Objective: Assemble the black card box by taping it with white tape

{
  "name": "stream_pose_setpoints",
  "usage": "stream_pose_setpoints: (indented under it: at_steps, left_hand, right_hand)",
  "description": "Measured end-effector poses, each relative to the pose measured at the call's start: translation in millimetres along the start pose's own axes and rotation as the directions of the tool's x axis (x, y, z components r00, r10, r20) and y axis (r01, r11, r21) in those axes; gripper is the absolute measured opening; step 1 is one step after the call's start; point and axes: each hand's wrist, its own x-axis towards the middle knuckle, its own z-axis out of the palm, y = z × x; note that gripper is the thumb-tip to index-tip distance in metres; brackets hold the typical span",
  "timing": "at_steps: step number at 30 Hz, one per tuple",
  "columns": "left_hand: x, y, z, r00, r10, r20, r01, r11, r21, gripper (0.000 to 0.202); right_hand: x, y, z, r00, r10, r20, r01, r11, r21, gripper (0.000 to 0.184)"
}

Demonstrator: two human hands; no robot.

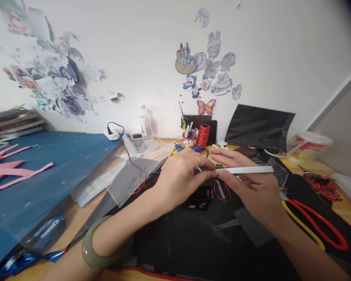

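My left hand point(179, 177), with a gold ring and a green bangle on the wrist, is curled with its fingertips pinched on something small I cannot make out, right at the near end of a white pen-like tool point(245, 170). My right hand point(248, 183) grips that white tool, which lies level and points right. Both hands meet above a black mat point(193, 238) on the desk. A small dark piece with light marks point(200, 197) and thin red wire point(224, 193) lie on the mat just under the hands.
Red-and-yellow-handled scissors point(312, 222) lie at right. A red thread spool point(203, 135) and pen cup point(189, 139) stand behind the hands, by a black sheet point(259, 127) leaning on the wall. Clear plastic sheets point(125, 179), a blue mat point(46, 168) with pink strips point(8, 171) fill the left.
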Motion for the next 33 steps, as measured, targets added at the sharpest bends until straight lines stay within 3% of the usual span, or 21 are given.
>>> stream_pose_setpoints:
  at_steps: [4,9,11,13,15,17,20,22,27,33]
  left_hand:
    - [-0.2,-3.0,1.3,0.99,-0.106,0.088,0.117,0.985,-0.125,0.001]
    - [-0.7,-6.3,-2.8,0.935,-0.263,0.238,0.347,0.816,-0.463,0.008]
    - [-4.1,-10.3,-5.5,0.924,-0.288,0.252,0.38,0.769,-0.515,0.011]
    - [-10.8,-17.1,-7.1,0.929,-0.31,0.202,0.37,0.782,-0.501,0.01]
    - [-20.6,-25.9,-6.9,0.949,-0.304,0.081,0.31,0.865,-0.394,0.006]
    - [-31.9,-34.9,-4.8,0.983,-0.185,0.011,0.184,0.966,-0.183,0.007]
    - [-45.8,-46.1,1.3,0.989,0.022,0.145,-0.034,0.996,0.083,0.019]
    - [-50.3,-52.4,6.9,0.976,0.119,0.184,-0.155,0.97,0.19,0.019]
    - [-48.3,-63.3,20.8,0.924,0.351,0.151,-0.381,0.876,0.295,0.017]
    - [-42.8,-62.4,31.5,0.884,0.437,0.165,-0.468,0.833,0.296,0.015]
  right_hand:
    - [-3.5,4.7,1.5,1.0,-0.02,0.002,0.02,1.0,0.014,0.032]
    - [-7.3,3.0,1.0,0.993,0.069,-0.096,-0.069,0.998,0.006,0.023]
    - [-11.4,4.0,0.4,0.979,0.13,-0.157,-0.133,0.991,-0.009,0.017]
    - [-17.2,7.3,-0.7,0.961,0.194,-0.198,-0.201,0.979,-0.018,0.01]
    - [-24.3,12.5,-2.6,0.929,0.293,-0.225,-0.3,0.954,0.004,0.004]
    - [-31.8,18.4,-4.9,0.88,0.403,-0.249,-0.402,0.914,0.06,0.005]
    - [-42.0,25.7,-7.8,0.846,0.489,-0.213,-0.475,0.873,0.114,0.012]
    - [-47.4,27.8,-8.3,0.848,0.504,-0.166,-0.494,0.864,0.1,0.014]
    - [-56.7,25.3,-2.5,0.866,0.484,-0.122,-0.49,0.872,-0.02,0.013]
    - [-61.6,22.9,10.8,0.942,0.296,-0.157,-0.32,0.934,-0.161,0.002]
